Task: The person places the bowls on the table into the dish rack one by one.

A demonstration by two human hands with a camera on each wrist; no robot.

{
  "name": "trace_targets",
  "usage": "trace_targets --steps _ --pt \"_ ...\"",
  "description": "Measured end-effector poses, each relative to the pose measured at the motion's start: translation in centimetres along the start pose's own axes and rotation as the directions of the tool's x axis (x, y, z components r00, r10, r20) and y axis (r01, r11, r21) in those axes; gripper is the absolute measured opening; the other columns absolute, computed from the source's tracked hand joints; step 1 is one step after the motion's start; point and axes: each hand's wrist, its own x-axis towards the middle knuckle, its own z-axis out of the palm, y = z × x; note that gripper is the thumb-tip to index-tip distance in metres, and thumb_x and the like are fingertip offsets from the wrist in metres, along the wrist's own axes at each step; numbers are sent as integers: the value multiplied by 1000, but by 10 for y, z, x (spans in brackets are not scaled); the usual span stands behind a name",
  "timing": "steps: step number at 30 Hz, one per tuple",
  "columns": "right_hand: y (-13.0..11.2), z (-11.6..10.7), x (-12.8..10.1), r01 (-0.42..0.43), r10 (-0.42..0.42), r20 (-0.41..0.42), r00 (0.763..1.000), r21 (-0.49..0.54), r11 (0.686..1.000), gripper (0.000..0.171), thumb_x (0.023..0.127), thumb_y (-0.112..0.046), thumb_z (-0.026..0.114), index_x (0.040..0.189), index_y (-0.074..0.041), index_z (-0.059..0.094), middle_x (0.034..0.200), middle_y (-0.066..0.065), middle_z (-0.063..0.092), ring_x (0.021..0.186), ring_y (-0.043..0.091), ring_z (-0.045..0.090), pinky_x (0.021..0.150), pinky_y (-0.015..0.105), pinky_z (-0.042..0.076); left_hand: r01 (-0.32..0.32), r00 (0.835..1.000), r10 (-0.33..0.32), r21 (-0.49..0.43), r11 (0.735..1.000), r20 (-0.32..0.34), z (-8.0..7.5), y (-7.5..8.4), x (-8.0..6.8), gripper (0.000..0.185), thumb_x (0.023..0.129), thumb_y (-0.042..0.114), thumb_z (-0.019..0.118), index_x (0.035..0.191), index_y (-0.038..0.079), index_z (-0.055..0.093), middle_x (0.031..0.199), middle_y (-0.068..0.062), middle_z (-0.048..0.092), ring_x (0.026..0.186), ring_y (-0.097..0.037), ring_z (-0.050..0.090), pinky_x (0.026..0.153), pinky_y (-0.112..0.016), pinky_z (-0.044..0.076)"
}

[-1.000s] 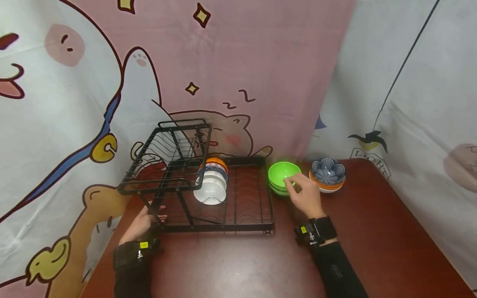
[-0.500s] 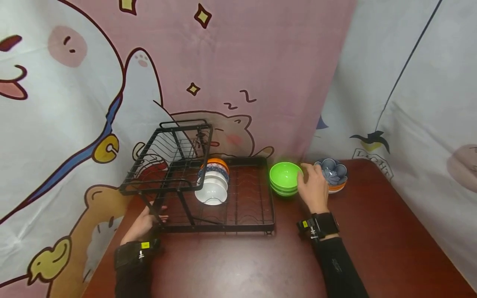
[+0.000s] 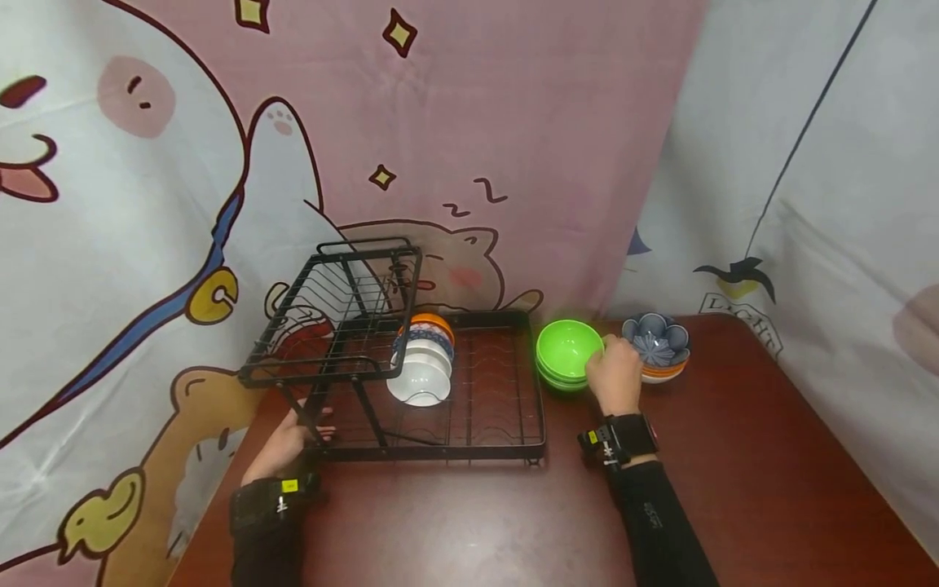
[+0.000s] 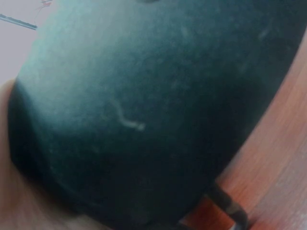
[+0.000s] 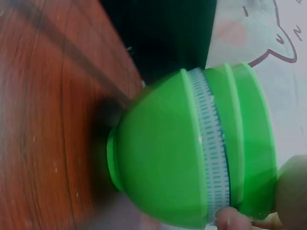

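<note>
A stack of green bowls stands on the brown table right of a black wire dish rack. My right hand curls over the top green bowl's right rim and pinches it. The right wrist view shows the green stack from the side, a white and blue patterned bowl nested in it, and a fingertip on the rim. My left hand grips the rack's front left upright. In the left wrist view a dark sleeve fills nearly everything.
White, blue-patterned and orange bowls stand on edge in the rack's lower tier, under a raised upper shelf. A blue flower-shaped bowl on orange ones sits just right of my right hand. Cartoon cloth hangs behind the table.
My right hand moved from the near side of the green bowls to their right rim and curled onto it. The left hand stayed at the rack.
</note>
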Motion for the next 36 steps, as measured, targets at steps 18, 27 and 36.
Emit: trace_targets --steps 18,27,36 --pt "2 -25 14 -276 287 89 954 641 716 27 95 -3 48 121 1 46 123 22 54 111 32 55 91 42 47 1 1000 -1 0 1000 -1 -1 -1 0 61 87 -13 28 146 -7 13 142 -44 32 103 -23 68 81 -27 54" --pt "8 -32 19 -490 130 495 859 869 -71 29 93 11 37 112 -11 42 100 1 55 74 12 58 64 25 52 1 1000 -1 -17 1000 1 0 0 0 60 86 -14 29 144 -8 14 141 -44 32 100 -18 68 81 -27 55" --pt "10 -37 17 -523 -26 550 835 778 -349 32 94 11 30 108 -8 52 85 0 57 61 12 50 54 19 41 -2 1000 2 -13 1000 -5 0 0 2 63 84 -15 26 145 -7 13 141 -44 33 101 -24 68 81 -29 55"
